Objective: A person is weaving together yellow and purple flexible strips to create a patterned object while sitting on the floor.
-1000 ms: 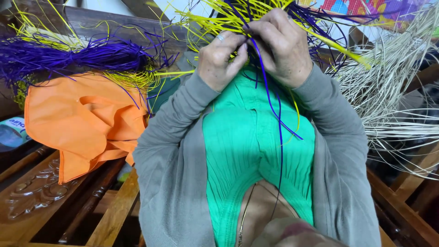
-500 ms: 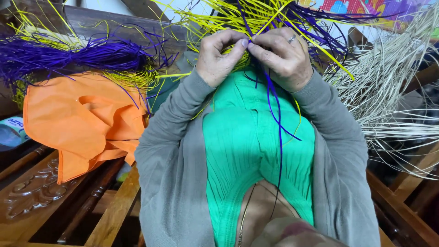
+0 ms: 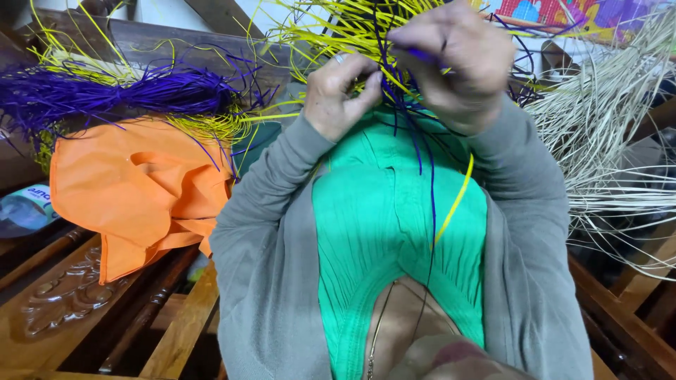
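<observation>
The strands [image 3: 394, 84] between the hands are showing bright yellow and deep purple. The bundle [image 3: 134, 95] at the side is showing purple over yellow. The cloth [image 3: 134, 190] is glowing plain orange. The top [image 3: 387, 211] is showing green and the cardigan [image 3: 267, 232] grey. The reeds [image 3: 605, 127] are looking pale straw. The bench [image 3: 56, 309] is showing carved brown wood.

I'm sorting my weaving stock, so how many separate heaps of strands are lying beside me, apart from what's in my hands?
2: a purple and yellow bundle above the orange cloth, and a pale straw pile opposite. More may lie out of view.
</observation>
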